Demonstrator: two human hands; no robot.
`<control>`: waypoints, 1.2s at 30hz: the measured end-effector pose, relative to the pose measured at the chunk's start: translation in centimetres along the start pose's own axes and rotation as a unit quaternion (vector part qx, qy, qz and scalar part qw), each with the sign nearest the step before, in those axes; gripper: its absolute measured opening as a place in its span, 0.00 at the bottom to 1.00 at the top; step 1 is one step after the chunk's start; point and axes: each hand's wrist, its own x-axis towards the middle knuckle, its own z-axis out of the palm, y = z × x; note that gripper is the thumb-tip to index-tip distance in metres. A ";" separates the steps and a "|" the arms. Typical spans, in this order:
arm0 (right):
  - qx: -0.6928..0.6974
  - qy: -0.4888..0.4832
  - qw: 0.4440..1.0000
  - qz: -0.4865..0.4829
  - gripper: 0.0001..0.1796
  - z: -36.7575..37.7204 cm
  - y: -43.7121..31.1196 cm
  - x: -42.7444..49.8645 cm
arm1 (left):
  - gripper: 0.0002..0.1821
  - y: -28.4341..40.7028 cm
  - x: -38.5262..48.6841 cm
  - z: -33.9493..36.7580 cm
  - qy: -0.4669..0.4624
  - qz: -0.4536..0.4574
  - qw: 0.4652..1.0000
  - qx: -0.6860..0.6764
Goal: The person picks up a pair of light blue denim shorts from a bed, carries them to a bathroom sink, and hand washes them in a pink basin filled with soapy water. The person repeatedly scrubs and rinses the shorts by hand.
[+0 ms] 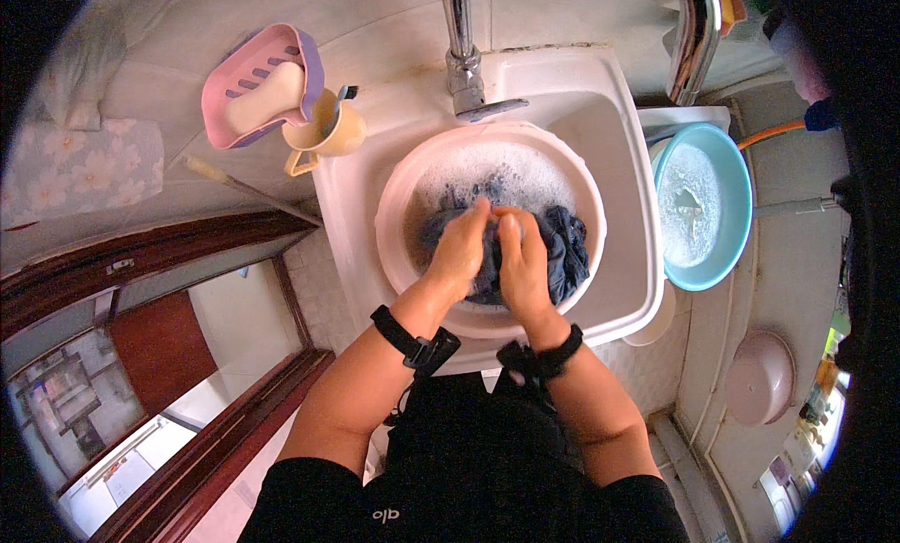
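A pale pink plastic basin (389, 226) sits in the white sink (636, 276), holding sudsy water and a dark blue cloth garment (564, 251). Over the basin my left hand (460, 247) and my right hand (522, 258) are close together, gripping dark wet fabric between them. Foam covers the far part of the water. Part of the garment lies bunched to the right of my right hand. My fingertips are partly hidden by the hands themselves. A chrome faucet (464, 79) stands just beyond the basin.
A pink and purple soap dish (218, 114) with a pale soap bar (267, 100) and a yellow cup (344, 131) holding a toothbrush are at the upper left. Right of the sink is a blue basin (742, 212) of suds. Another pink basin (759, 378) is at the lower right.
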 end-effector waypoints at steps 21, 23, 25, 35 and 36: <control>-0.123 -0.086 0.963 -0.223 0.17 1.4 -1.4 -0.2 | 0.25 -3.8 -0.9 -0.7 -0.033 -0.038 0.990 0.128; -0.089 -0.077 0.993 -0.026 0.17 0.4 0.1 1.4 | 0.25 -3.3 -2.1 -0.2 0.019 0.001 1.000 -0.016; -0.029 -0.070 0.997 -0.023 0.20 -0.6 1.6 2.8 | 0.25 -1.7 -2.1 -0.3 0.055 -0.017 0.998 0.016; -0.257 -0.132 0.955 -0.071 0.45 -2.8 6.6 9.0 | 0.37 -2.4 7.8 -2.3 0.111 0.198 0.882 0.413; -0.387 -0.155 0.909 0.002 0.44 -2.6 7.2 8.5 | 0.37 -3.1 8.2 -2.2 0.091 0.162 0.858 0.479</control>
